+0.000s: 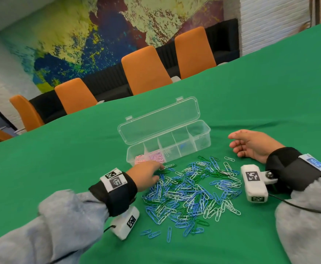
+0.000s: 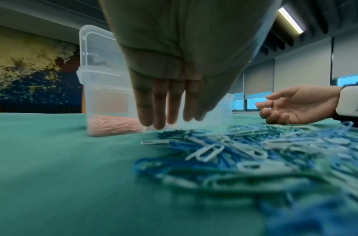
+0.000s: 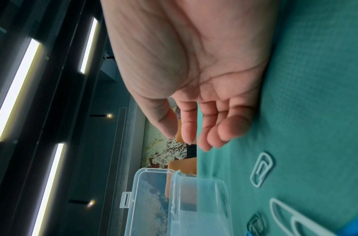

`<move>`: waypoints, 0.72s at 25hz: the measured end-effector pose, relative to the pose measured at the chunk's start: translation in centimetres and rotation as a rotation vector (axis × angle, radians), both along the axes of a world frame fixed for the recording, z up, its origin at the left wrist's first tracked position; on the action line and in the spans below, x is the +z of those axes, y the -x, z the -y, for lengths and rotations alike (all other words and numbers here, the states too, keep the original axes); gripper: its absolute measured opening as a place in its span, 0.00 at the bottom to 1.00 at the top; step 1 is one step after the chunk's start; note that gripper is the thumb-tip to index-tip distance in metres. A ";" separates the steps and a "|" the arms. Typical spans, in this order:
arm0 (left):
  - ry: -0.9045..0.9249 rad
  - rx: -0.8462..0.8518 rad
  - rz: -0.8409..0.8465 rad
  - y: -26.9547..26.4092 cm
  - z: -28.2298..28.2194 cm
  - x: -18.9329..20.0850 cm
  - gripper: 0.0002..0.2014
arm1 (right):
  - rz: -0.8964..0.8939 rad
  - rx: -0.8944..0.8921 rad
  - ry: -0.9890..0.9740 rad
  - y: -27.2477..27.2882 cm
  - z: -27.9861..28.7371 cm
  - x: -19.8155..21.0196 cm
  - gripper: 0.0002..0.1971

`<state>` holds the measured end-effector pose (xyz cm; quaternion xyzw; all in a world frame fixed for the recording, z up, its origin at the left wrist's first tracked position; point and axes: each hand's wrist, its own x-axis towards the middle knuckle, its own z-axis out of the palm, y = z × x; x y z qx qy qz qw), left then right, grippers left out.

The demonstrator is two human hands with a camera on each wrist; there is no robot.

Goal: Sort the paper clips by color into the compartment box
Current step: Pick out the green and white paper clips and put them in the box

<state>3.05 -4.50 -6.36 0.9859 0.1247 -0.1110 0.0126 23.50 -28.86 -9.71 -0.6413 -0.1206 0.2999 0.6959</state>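
Observation:
A clear compartment box (image 1: 203,138) stands open on the green cloth, lid tipped back. Pink clips (image 1: 152,157) fill its left compartments; a few white clips (image 1: 168,151) and blue clips (image 1: 183,145) lie in compartments further right. A loose pile of blue, white and green paper clips (image 1: 190,191) spreads in front of it. My left hand (image 1: 160,171) reaches down to the pile's far left edge, close to the box front, with straight fingers (image 2: 160,111) over the clips (image 2: 214,148). My right hand (image 1: 234,143) rests on its side right of the box, fingers (image 3: 226,129) loosely curled, holding nothing.
Orange chairs (image 1: 144,69) line the table's far edge. A lone white clip (image 3: 262,170) lies between my right hand and the box end (image 3: 202,207). A cable (image 1: 298,206) runs from the right wrist camera across the cloth.

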 end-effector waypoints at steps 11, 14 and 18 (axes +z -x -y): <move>-0.034 0.028 -0.077 -2.5 0.0 0.1 0.10 | 0.012 0.029 0.002 -0.4 -0.2 -0.3 0.03; -0.008 0.044 -0.123 -2.4 0.1 0.1 0.04 | 0.014 0.032 0.000 -0.4 -0.1 -0.4 0.03; 0.008 0.029 -0.179 -1.6 0.0 0.4 0.03 | 0.016 0.024 0.000 -0.3 -0.1 -0.2 0.03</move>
